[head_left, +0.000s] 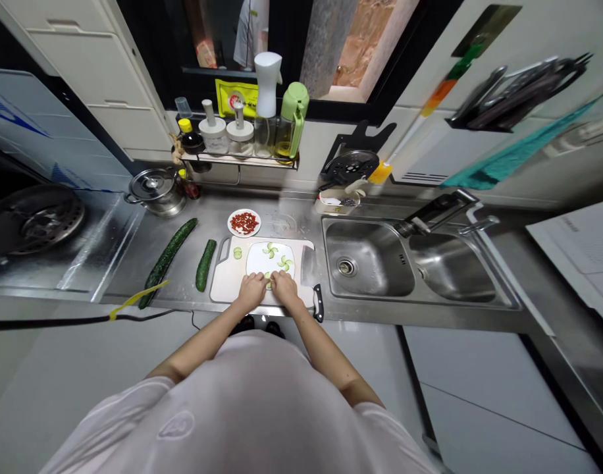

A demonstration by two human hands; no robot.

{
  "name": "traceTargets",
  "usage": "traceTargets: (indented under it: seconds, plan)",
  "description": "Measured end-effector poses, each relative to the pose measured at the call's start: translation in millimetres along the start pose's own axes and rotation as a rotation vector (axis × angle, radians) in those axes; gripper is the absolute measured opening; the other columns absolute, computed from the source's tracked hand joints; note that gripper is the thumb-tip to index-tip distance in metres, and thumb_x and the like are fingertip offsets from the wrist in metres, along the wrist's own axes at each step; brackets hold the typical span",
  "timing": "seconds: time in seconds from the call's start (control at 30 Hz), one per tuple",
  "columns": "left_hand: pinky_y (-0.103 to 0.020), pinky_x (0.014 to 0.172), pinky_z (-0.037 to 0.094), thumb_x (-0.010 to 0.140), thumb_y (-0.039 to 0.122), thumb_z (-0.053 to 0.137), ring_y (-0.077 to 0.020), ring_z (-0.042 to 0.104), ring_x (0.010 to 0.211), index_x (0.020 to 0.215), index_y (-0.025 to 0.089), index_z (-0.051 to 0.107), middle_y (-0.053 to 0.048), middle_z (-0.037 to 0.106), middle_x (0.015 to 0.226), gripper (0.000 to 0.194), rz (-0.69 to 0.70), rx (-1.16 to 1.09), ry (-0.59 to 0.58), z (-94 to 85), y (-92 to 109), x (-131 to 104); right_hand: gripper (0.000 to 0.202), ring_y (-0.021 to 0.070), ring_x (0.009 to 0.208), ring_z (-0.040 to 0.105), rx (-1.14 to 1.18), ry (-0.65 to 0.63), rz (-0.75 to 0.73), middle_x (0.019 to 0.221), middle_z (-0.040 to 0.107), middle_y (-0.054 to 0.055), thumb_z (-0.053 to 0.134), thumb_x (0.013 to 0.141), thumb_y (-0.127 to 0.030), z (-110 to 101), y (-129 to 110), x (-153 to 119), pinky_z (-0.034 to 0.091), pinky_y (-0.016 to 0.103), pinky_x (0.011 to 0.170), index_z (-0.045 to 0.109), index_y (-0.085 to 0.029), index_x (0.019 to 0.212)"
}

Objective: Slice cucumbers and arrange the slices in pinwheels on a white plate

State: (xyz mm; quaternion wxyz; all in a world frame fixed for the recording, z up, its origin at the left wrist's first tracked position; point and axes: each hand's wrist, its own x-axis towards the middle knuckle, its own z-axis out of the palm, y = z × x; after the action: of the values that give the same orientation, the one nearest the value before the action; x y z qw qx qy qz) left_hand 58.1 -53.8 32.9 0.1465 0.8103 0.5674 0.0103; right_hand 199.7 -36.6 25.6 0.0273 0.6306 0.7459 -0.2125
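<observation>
My left hand [253, 290] and my right hand [284, 288] meet at the front edge of a white square plate [255, 253]. Between their closed fingertips lie pale green cucumber slices [268, 277]. Two pinwheel shapes of cucumber slices, one at the back [270, 250] and one at the right [284, 263], rest on the plate. Under the plate is a white cutting board [226, 278], with a few loose slices [237, 253] at its back left. A cleaver [308, 266] lies along the board's right side, its black handle towards me.
Left of the board lie a cut cucumber [205, 265] and a long cucumber [169, 260]. Behind it stands a dish of red pieces [244, 223]. A double sink [370, 257] is at the right, a lidded pot [157, 191] at the back left. A cable [84, 321] crosses the front left.
</observation>
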Motion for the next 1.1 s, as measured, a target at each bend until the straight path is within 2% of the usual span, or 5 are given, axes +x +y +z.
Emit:
traceTargets:
  seconds: [0.3,0.43,0.63,0.87,1.1]
  plan:
    - [-0.034,0.084,0.040,0.091,0.022,0.044,-0.0207,0.058,0.095,0.104,0.023,0.070,-0.007,0.066,0.096,0.029,-0.034,-0.094,0.038,0.9,-7,9,0.022,0.0193,0.097,0.052,-0.013,-0.013,-0.029,0.107,0.060,0.009,0.042,0.095,-0.021,-4,1,6,0.037,0.027,0.076,0.060,-0.019,0.106]
    - [-0.028,0.086,0.043,0.091,0.024,0.044,-0.0177,0.060,0.097,0.107,0.023,0.069,-0.004,0.068,0.102,0.029,-0.122,-0.267,0.163,4.2,-19,12,0.022,0.0185,0.096,0.053,0.024,0.042,-0.035,0.106,0.060,0.009,0.041,0.096,-0.025,-8,4,3,0.036,0.026,0.076,0.061,-0.018,0.104]
    - [-0.027,0.083,0.044,0.089,0.026,0.044,-0.0176,0.062,0.090,0.107,0.021,0.069,-0.004,0.069,0.106,0.030,-0.366,-0.400,0.339,-3.1,-49,16,0.025,0.0163,0.088,0.055,0.130,0.144,-0.019,0.102,0.061,0.008,0.038,0.096,-0.024,-18,12,-4,0.036,0.023,0.073,0.062,-0.018,0.100]
    - [-0.029,0.078,0.043,0.086,0.029,0.047,-0.0212,0.062,0.089,0.110,0.021,0.066,-0.007,0.070,0.100,0.031,-0.634,-0.341,0.356,-13.5,-77,22,0.022,0.0156,0.082,0.054,0.314,0.239,-0.046,0.091,0.062,0.004,0.041,0.091,-0.022,-16,22,-12,0.037,0.023,0.072,0.062,-0.019,0.090]
    - [-0.038,0.089,0.039,0.086,0.037,0.050,-0.0267,0.059,0.101,0.112,0.020,0.064,-0.012,0.066,0.106,0.034,-0.733,-0.247,0.301,-17.2,-88,35,0.018,0.0161,0.074,0.054,0.485,0.351,-0.096,0.080,0.061,0.004,0.046,0.086,-0.020,-8,34,-19,0.038,0.025,0.070,0.063,-0.018,0.081]
